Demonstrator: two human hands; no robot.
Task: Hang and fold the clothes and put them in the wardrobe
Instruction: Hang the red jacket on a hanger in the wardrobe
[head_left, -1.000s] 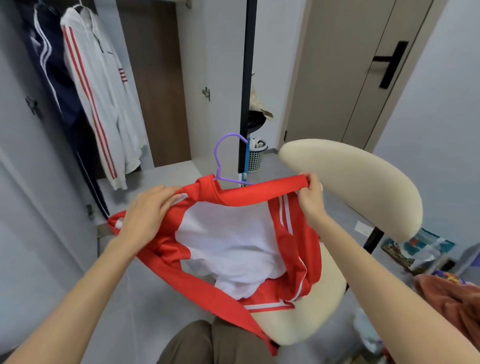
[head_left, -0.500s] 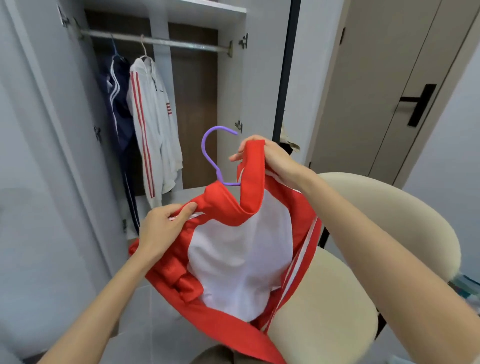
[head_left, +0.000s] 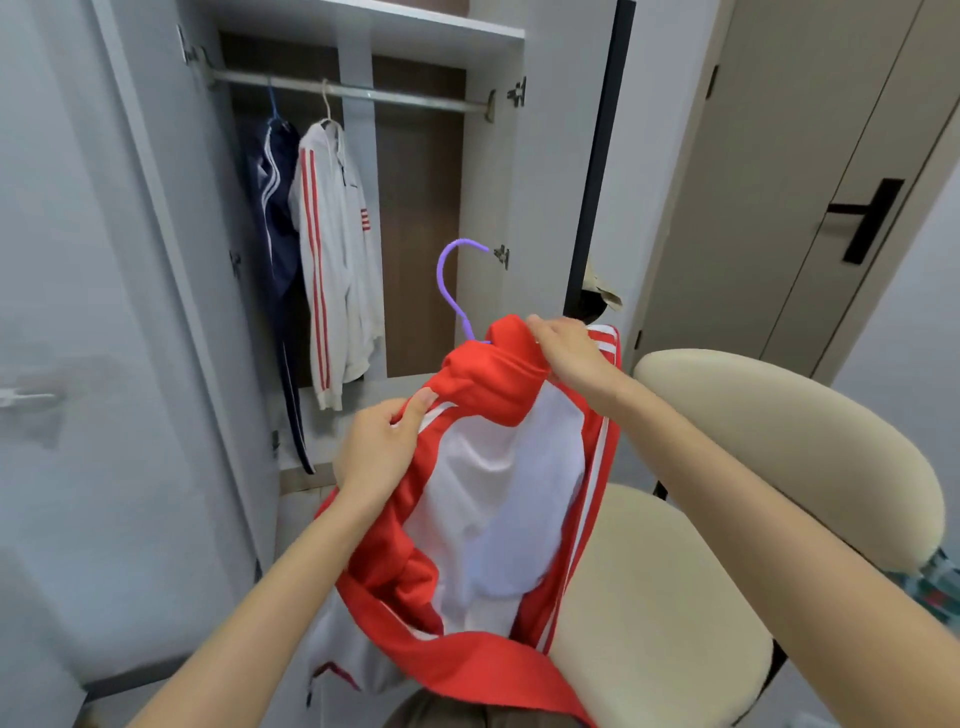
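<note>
A red jacket (head_left: 483, 374) with white lining and white stripes hangs between my hands in front of me, inside facing up. A purple hanger (head_left: 451, 280) pokes its hook up out of the collar; its body is hidden in the cloth. My left hand (head_left: 379, 447) pinches the jacket's left shoulder edge. My right hand (head_left: 566, 353) grips the bunched collar at the top right. The open wardrobe (head_left: 488, 208) stands behind, its rail (head_left: 405, 98) holding a navy jacket (head_left: 272, 208) and a white jacket (head_left: 332, 249) with red stripes.
A cream padded chair (head_left: 779, 441) stands at my right, the jacket's lower part draped over its seat edge. The wardrobe's left door (head_left: 104, 312) is swung open at my left. A beige door with a black handle (head_left: 867, 218) is at the right.
My view rose from the chair toward the wardrobe rail. My right hand drew the collar in toward the hanger hook and bunched it; the left hand stays on the shoulder edge.
</note>
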